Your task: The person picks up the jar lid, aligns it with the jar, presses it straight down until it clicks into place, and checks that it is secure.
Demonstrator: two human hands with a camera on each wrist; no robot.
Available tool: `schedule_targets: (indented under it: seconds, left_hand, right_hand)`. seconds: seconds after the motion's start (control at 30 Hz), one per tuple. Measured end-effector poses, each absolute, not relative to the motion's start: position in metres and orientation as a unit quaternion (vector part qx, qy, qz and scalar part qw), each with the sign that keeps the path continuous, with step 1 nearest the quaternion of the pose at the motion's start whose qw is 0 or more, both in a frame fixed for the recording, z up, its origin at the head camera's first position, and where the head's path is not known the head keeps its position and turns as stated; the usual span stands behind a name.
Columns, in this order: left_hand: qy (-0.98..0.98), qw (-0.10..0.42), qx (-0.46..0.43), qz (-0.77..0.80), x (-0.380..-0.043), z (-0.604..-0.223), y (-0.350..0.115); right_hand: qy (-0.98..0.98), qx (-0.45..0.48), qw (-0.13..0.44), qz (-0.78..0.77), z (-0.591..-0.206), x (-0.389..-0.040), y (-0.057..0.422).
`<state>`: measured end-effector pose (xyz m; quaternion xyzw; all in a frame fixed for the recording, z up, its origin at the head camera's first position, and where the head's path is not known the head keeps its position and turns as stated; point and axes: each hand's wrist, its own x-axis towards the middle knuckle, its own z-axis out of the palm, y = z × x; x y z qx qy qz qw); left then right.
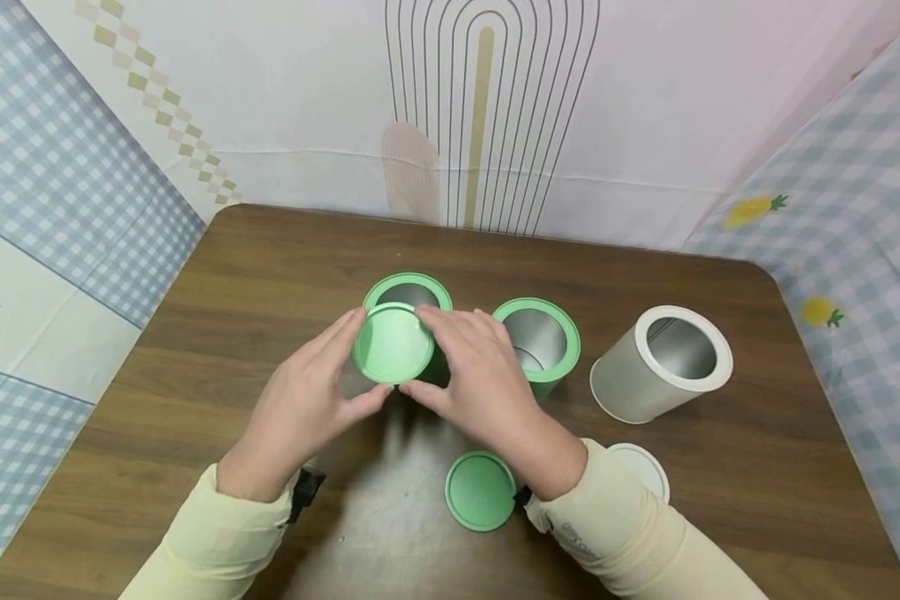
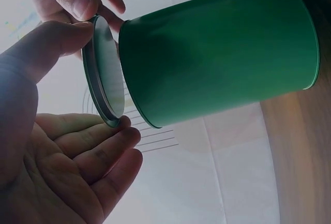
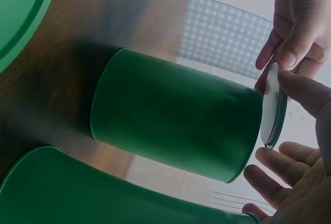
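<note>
1. Pinching a green lid [image 1: 393, 343] by its edge, thumbs and fingers parted across it: left hand [image 1: 297, 396], right hand [image 1: 487, 379].
2. Lid just above an upright green can [image 2: 222, 53].
3. Rightward: second can [image 1: 572, 343], white can [image 1: 630, 379].
4. Nearer, on the table [image 1: 217, 333]: darker lid [image 1: 481, 492], white lid [image 1: 642, 468].

Left green can [image 1: 408, 280], near rim hidden (head view) behind lid [image 1: 393, 343] and right hand [image 1: 483, 371]

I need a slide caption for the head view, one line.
Left hand and right hand hold a green lid above an open green can, with a white can at right.
</note>
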<state>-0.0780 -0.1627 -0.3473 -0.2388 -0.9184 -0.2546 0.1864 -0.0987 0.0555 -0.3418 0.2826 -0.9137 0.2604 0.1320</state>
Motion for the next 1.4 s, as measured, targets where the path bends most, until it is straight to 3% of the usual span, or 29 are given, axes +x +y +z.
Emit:
schedule_targets:
  seconds: [1.4]
  left_hand:
    - [-0.933, 0.154, -0.210, -0.250, -0.098, -0.344, -0.157]
  right_hand:
    - [-0.927, 0.275, 0.073, 0.246, -0.334, -0.125, 0.054]
